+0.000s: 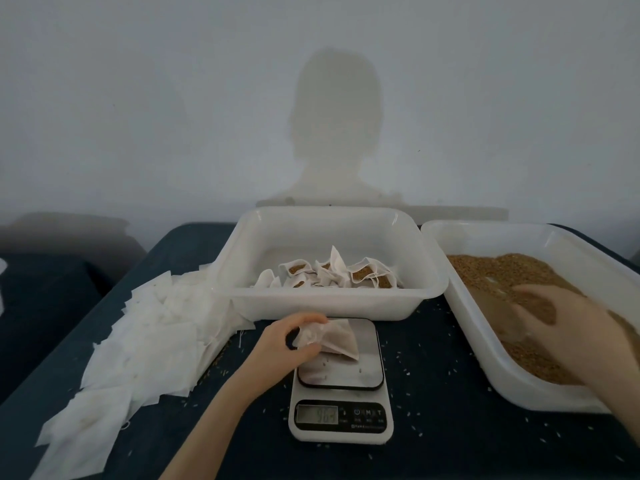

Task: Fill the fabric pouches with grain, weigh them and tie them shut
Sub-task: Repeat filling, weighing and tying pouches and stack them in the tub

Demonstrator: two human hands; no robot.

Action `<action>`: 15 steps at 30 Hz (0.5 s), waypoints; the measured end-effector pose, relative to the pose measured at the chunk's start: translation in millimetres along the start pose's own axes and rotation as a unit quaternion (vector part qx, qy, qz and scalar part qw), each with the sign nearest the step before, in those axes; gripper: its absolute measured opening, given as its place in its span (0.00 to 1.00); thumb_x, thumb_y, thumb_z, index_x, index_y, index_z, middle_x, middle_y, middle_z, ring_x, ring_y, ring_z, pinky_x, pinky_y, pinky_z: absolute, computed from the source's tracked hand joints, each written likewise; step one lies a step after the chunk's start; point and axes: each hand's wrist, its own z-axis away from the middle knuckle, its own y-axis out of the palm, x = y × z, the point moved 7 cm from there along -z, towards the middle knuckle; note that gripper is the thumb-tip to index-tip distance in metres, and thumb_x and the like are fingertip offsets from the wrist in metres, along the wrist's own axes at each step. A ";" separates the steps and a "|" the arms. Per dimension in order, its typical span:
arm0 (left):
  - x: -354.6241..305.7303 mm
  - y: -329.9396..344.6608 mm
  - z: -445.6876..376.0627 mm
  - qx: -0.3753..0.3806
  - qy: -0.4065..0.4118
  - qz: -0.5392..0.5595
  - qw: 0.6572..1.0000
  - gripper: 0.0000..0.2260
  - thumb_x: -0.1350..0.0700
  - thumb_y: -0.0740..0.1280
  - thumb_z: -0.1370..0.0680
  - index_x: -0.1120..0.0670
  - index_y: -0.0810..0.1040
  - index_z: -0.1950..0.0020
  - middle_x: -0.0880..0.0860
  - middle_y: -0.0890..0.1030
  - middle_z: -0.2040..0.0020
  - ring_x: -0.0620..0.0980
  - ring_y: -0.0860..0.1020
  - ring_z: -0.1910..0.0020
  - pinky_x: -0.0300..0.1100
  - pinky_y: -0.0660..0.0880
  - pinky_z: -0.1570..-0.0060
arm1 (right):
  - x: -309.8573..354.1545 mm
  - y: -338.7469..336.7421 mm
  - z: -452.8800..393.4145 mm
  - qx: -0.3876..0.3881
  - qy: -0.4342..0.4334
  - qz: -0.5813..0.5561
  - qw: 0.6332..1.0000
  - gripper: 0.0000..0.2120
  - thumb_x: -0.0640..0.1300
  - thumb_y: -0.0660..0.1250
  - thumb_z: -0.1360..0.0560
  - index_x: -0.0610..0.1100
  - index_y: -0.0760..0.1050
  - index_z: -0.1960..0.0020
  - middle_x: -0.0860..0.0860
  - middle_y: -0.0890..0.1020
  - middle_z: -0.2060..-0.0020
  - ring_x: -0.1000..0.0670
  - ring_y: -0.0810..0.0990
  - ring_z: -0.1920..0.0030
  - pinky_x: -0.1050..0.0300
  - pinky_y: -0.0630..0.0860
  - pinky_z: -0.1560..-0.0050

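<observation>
White fabric pouch (337, 337), partly filled, lies on the steel platform of a digital scale (341, 382) at the centre of the dark tabletop (450, 427). Left hand (287, 344) pinches the pouch's open end, its grip narrow around the fabric. Right hand (554, 323), blurred, reaches into the grain (502, 268) in the right tray (485, 368); its grip cannot be told. Rear tray (332, 303) holds filled pouches (332, 271). Empty pouches (138, 341) lie heaped at left. Display digits are unclear.
</observation>
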 end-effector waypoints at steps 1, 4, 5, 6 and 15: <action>4.2 -3.2 2.3 -0.014 -0.006 0.041 0.999 0.17 0.59 0.71 0.26 0.43 0.77 0.41 0.38 0.78 0.42 0.37 0.73 0.39 0.41 0.69 0.36 | 25.8 -4.4 13.3 -0.026 -0.022 -0.100 0.994 0.10 0.43 0.69 0.26 0.53 0.79 0.45 0.56 0.83 0.51 0.53 0.81 0.54 0.60 0.77 0.58; 13.2 -12.6 10.0 -0.061 -0.010 0.136 0.989 0.17 0.55 0.70 0.29 0.45 0.78 0.40 0.43 0.79 0.39 0.42 0.73 0.36 0.44 0.67 0.35 | 89.4 14.8 49.2 0.038 -0.039 -0.335 0.941 0.11 0.38 0.64 0.26 0.53 0.80 0.54 0.61 0.83 0.59 0.60 0.80 0.60 0.69 0.75 0.62; 16.1 -14.5 13.1 -0.072 -0.011 0.161 0.984 0.18 0.53 0.71 0.30 0.46 0.79 0.41 0.45 0.79 0.39 0.43 0.73 0.36 0.44 0.67 0.36 | 103.6 27.8 57.2 0.060 -0.050 -0.346 0.935 0.11 0.39 0.63 0.26 0.53 0.80 0.54 0.63 0.82 0.58 0.60 0.80 0.59 0.70 0.75 0.61; 19.8 -16.0 16.0 -0.084 -0.014 0.189 0.978 0.18 0.51 0.71 0.31 0.47 0.79 0.41 0.46 0.79 0.39 0.44 0.74 0.37 0.43 0.68 0.37 | 112.6 41.9 61.9 0.072 -0.059 -0.340 0.936 0.10 0.40 0.64 0.26 0.53 0.80 0.55 0.64 0.82 0.58 0.60 0.80 0.59 0.69 0.76 0.60; 45.8 -28.8 25.6 -0.233 -0.088 0.235 0.940 0.07 0.63 0.67 0.24 0.54 0.80 0.48 0.48 0.83 0.51 0.43 0.80 0.48 0.38 0.72 0.48 | 75.0 141.9 48.4 0.055 0.102 -0.425 0.898 0.12 0.38 0.64 0.22 0.52 0.81 0.58 0.54 0.82 0.65 0.59 0.76 0.69 0.61 0.71 0.63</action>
